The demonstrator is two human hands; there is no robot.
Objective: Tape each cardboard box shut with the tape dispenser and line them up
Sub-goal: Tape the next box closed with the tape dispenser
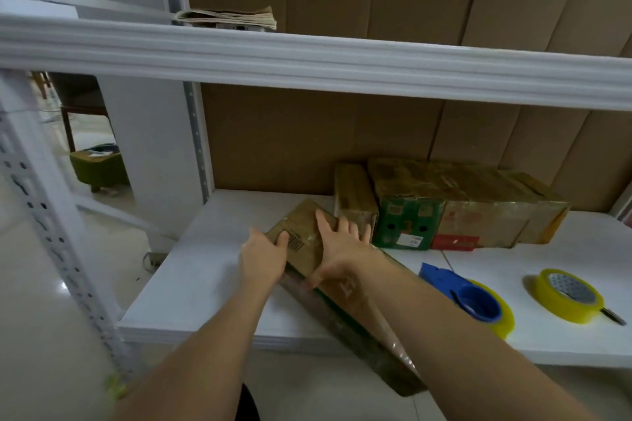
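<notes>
Long box, both hands on it, angled across the shelf edge

The box (304,243) looks light, stiff and tape-slick, so I'd hold it by its sides; left hand (263,258) curls its grip over the far left edge, right hand (337,251) lies flat, grip wide, on top. Its near end overhangs the smooth white shelf (205,284), beside the row of boxes (444,208); dispenser (468,297) and spare roll (567,294) lie right

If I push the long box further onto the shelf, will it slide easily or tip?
The long box probably slides easily: its taped surface looks glossy and the shelf smooth. It may tip, since its near end overhangs the edge. Both hands, left and right, steady it.
</notes>
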